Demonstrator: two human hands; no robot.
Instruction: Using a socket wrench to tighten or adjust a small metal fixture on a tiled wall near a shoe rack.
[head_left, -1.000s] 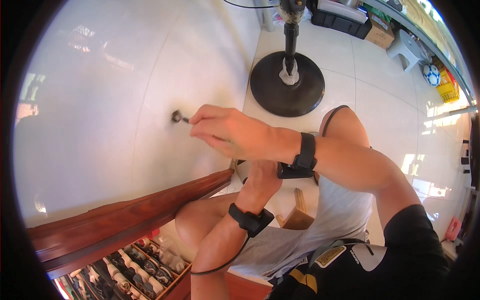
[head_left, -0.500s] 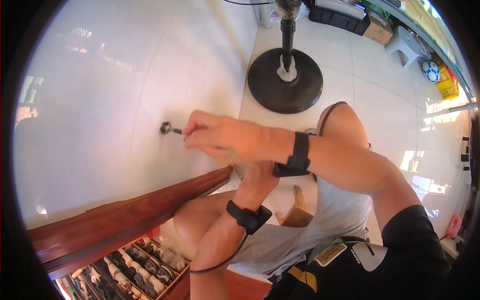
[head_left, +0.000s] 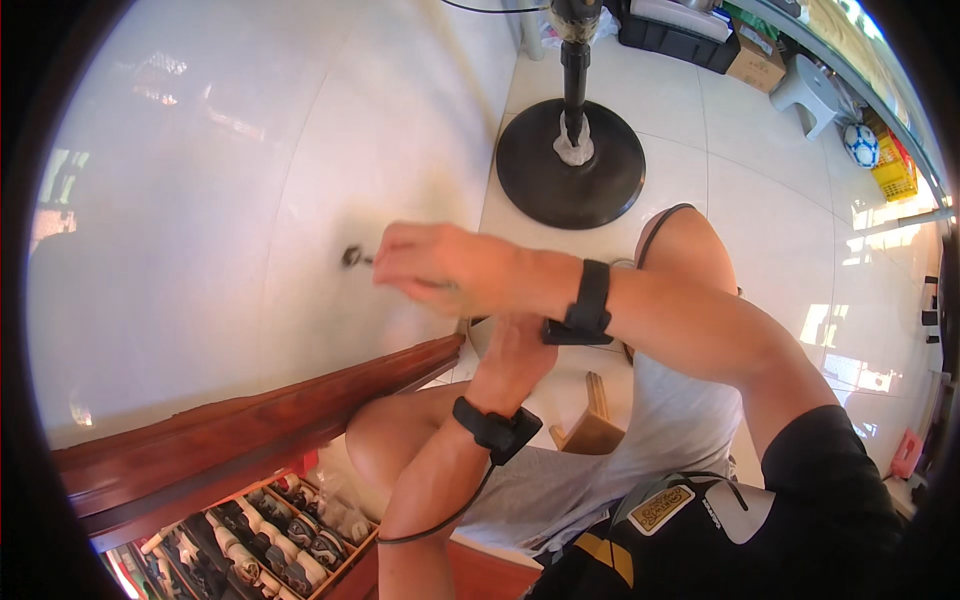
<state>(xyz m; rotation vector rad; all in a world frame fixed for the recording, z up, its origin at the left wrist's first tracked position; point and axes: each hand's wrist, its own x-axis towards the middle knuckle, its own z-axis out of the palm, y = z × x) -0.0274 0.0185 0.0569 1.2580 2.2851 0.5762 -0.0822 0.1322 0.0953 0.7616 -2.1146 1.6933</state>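
sunlit white tile floor (head_left: 760,210)

Black fan base (head_left: 570,165), wood trim (head_left: 250,435), socket tray (head_left: 270,525), football (head_left: 862,145).

- A brown cardboard box (head_left: 752,62) stands on the pale tiled floor at the top right, beside a long black plastic tray (head_left: 675,38) and near a white plastic stool (head_left: 806,92).
- A yellow plastic crate (head_left: 893,170) sits at the far right edge, just below a blue-and-white ball (head_left: 860,143).
- A small yellow rectangular label with dark print (head_left: 661,508) lies on the person's black garment, bottom centre-right.
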